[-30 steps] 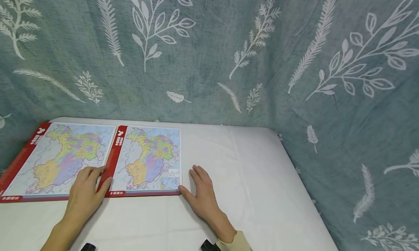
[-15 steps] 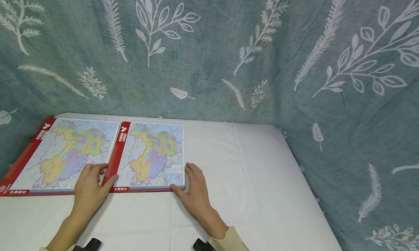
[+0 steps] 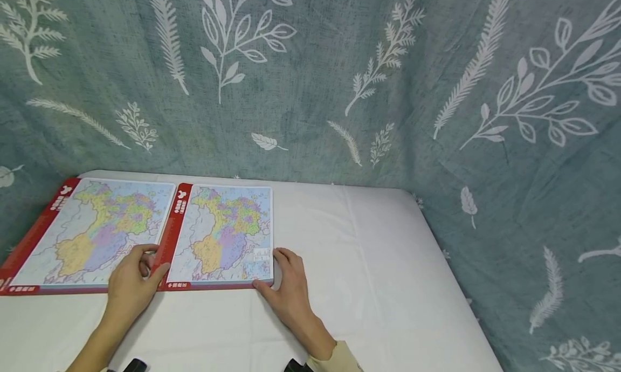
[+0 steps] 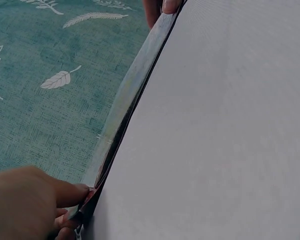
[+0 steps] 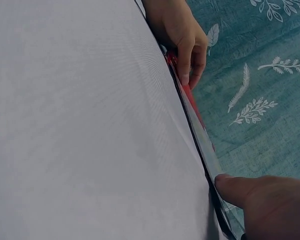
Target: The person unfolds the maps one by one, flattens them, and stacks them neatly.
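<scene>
Two flat map boards lie side by side on the white cloth. The right map board has a red strip down its left side, which stands against the edge of the left map board. My left hand grips the right board's front left corner, thumb on the red strip and fingers curled at its left edge. At its front right corner my right hand holds it, thumb on the front edge, fingers along the right side. In the right wrist view the right thumb presses the board's edge.
A white cloth covers the table, its right edge slanting toward the front. Behind and to the right hangs a green curtain with white leaf prints. Dark wrist devices show at the bottom of the head view.
My right hand has shifted left onto the right board's corner, its thumb now on the front edge. The left fingers have curled in at the board's left edge. The head view has shifted slightly.
</scene>
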A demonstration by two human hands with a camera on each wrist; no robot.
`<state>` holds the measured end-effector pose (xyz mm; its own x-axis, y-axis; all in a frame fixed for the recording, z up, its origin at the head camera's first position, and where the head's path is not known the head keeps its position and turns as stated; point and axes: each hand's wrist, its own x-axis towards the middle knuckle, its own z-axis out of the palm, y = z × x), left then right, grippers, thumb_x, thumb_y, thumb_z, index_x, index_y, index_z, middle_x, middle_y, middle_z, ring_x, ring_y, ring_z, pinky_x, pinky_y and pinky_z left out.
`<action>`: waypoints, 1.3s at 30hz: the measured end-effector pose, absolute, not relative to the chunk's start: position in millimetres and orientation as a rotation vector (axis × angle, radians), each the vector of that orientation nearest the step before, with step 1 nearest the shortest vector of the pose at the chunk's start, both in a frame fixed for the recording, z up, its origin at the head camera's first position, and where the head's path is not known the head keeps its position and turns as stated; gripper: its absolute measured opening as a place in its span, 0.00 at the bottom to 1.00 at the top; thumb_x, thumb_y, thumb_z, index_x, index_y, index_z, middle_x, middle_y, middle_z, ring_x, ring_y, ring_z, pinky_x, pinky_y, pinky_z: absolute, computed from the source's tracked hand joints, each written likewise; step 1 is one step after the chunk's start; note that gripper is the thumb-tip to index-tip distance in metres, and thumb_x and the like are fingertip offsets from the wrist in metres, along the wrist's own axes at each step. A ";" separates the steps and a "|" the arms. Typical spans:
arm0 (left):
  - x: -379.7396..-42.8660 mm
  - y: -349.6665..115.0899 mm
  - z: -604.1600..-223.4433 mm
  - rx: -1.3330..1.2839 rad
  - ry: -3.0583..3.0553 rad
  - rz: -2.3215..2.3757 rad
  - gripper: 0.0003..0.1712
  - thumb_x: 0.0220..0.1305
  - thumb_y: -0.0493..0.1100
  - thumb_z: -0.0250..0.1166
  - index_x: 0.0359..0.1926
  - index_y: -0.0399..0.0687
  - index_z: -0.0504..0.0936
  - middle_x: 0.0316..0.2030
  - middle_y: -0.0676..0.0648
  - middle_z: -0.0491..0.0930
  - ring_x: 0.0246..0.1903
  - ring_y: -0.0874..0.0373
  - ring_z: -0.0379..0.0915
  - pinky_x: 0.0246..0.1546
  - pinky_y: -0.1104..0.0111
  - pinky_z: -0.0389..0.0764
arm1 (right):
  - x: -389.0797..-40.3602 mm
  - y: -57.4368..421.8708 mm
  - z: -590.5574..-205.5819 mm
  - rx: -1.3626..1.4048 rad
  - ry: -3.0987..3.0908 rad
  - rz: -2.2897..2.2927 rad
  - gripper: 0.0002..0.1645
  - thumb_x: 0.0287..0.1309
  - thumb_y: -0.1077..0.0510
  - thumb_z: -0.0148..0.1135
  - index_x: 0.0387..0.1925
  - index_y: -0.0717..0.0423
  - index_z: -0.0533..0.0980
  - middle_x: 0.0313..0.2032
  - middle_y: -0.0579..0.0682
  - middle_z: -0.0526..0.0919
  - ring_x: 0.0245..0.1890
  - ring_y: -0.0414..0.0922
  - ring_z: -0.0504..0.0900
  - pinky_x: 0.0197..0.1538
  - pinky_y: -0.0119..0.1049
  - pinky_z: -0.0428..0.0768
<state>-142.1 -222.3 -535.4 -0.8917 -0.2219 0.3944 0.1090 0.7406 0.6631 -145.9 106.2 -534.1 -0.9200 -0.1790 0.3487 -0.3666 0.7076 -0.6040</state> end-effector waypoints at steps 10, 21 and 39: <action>-141.5 -222.4 -537.1 0.045 -2.525 -0.953 0.28 0.59 0.39 0.78 0.57 0.37 0.78 0.20 0.53 0.71 0.18 0.67 0.58 0.30 0.62 0.59 | -147.4 109.8 -535.8 0.494 -2.555 1.264 0.41 0.59 0.60 0.78 0.71 0.63 0.70 0.26 0.45 0.79 0.21 0.29 0.67 0.28 0.23 0.68; -141.3 -222.1 -534.8 0.054 -2.537 -0.956 0.25 0.61 0.37 0.77 0.56 0.38 0.78 0.20 0.53 0.72 0.18 0.67 0.58 0.32 0.62 0.59 | -147.4 111.3 -534.6 0.460 -2.505 1.344 0.34 0.65 0.61 0.73 0.69 0.61 0.72 0.25 0.43 0.78 0.22 0.30 0.69 0.28 0.22 0.68; -141.3 -222.8 -536.7 0.048 -2.517 -0.979 0.25 0.60 0.37 0.78 0.56 0.39 0.79 0.20 0.54 0.71 0.17 0.69 0.57 0.26 0.64 0.59 | -150.4 132.6 -536.2 0.327 -2.467 1.428 0.26 0.68 0.64 0.69 0.65 0.61 0.76 0.26 0.45 0.83 0.22 0.30 0.77 0.26 0.24 0.74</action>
